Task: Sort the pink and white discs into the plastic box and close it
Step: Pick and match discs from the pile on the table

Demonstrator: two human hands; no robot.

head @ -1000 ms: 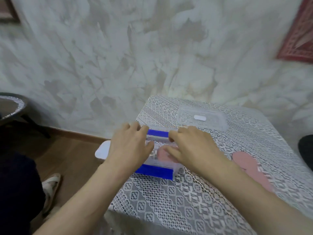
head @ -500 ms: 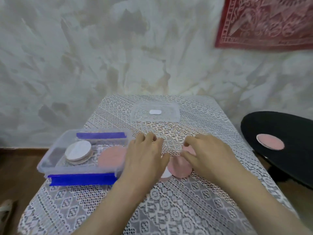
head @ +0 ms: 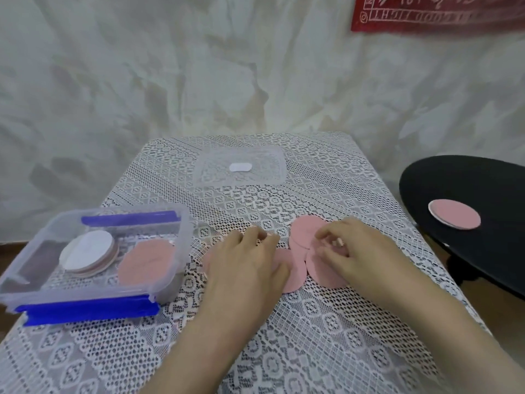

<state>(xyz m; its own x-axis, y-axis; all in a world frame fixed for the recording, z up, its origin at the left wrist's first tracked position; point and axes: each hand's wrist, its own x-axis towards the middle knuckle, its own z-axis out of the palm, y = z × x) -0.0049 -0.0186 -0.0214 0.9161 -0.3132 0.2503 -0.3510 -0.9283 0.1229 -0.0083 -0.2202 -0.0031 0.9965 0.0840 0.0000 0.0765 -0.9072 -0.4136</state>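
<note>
Plastic box (head: 181,223): uncovered, standing at the left edge of the table; blue latches (head: 88,309) run along its near and far sides.
Box contents: a white-topped stack (head: 88,253) of discs on the left, and a single pink disc (head: 146,261) lying flat just beside it on the right.
Lid (head: 241,169): clear, lying flat at the far middle of the table, well apart from the box.
Loose pink discs (head: 305,231): several, overlapping, on the lace cloth (head: 312,336) to the right of the box, partly covered by both hands.
Left hand (head: 244,265): palm down, fingers extended and close together, resting on the loose pink discs; nothing gripped.
Right hand (head: 360,251): fingers bent, tips bunched on the overlapping discs. Blur prevents telling whether one is pinched.
Black stool (head: 468,180): to the right of the table, bearing a stray disc (head: 454,214), pink face up.
Red hanging (head: 437,12): on the mottled pale wall, top right.
</note>
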